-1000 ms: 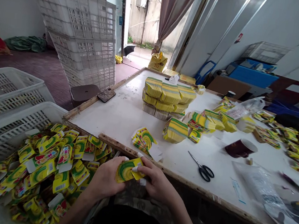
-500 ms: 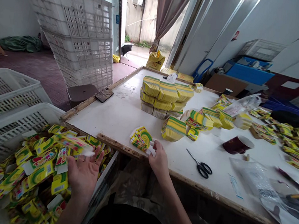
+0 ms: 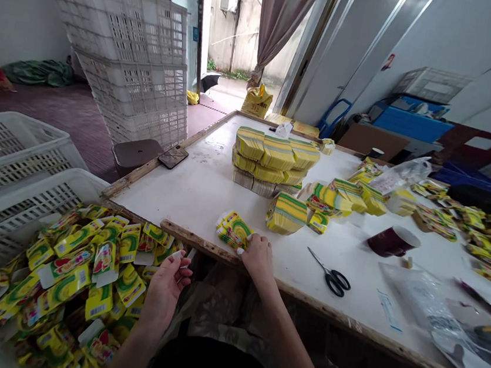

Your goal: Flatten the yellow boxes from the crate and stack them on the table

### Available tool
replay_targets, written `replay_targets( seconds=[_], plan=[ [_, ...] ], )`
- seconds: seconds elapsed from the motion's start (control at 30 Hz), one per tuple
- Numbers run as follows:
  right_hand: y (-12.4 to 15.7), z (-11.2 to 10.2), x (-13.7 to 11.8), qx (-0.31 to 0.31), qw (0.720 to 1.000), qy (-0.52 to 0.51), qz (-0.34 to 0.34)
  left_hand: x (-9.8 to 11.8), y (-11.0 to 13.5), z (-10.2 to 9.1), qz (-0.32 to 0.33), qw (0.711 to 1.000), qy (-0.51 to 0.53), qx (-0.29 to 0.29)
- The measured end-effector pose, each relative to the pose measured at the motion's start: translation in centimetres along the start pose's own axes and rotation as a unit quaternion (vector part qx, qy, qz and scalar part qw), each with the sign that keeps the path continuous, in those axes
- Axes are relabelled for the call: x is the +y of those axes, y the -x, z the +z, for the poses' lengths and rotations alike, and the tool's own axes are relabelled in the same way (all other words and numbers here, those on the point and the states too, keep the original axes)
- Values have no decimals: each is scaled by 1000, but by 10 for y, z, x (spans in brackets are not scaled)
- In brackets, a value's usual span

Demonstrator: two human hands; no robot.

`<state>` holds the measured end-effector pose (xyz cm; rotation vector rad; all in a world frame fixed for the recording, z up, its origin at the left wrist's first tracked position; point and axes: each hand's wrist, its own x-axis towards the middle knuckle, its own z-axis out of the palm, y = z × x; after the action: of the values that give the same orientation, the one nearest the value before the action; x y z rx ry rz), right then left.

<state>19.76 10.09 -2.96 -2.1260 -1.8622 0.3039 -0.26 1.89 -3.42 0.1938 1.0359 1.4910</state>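
Lower centre: our right hand (image 3: 257, 257) presses spread fingertips on a small stack of flat yellow-green cardboard cartons (image 3: 232, 228), apparently steadying it at the white desk (image 3: 200, 191) edge; our left hand (image 3: 166, 284) hovers empty, loosely curled.

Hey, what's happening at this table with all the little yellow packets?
A person is at the white table. Their right hand rests on a small pile of flat yellow-green cartons at its near edge; whether it grips them is unclear. Their left hand hovers empty beside a white crate heaped with the same cartons. Neat stacks, scissors and a dark cup lie farther out.
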Motion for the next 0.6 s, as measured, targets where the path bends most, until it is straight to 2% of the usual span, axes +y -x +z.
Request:
replay_targets(
  seconds=[0.17, 0.4, 0.6],
  plan=[
    [-2, 3, 4, 1, 1000, -2, 7, -3, 1, 0, -4, 1000, -11, -5],
    [2, 5, 4, 32, 999, -19, 3, -14, 7, 10, -19, 997, -48, -53],
    [1, 5, 8, 24, 999, -31, 0, -25, 11, 12, -31, 993, -78, -89]
  ],
)
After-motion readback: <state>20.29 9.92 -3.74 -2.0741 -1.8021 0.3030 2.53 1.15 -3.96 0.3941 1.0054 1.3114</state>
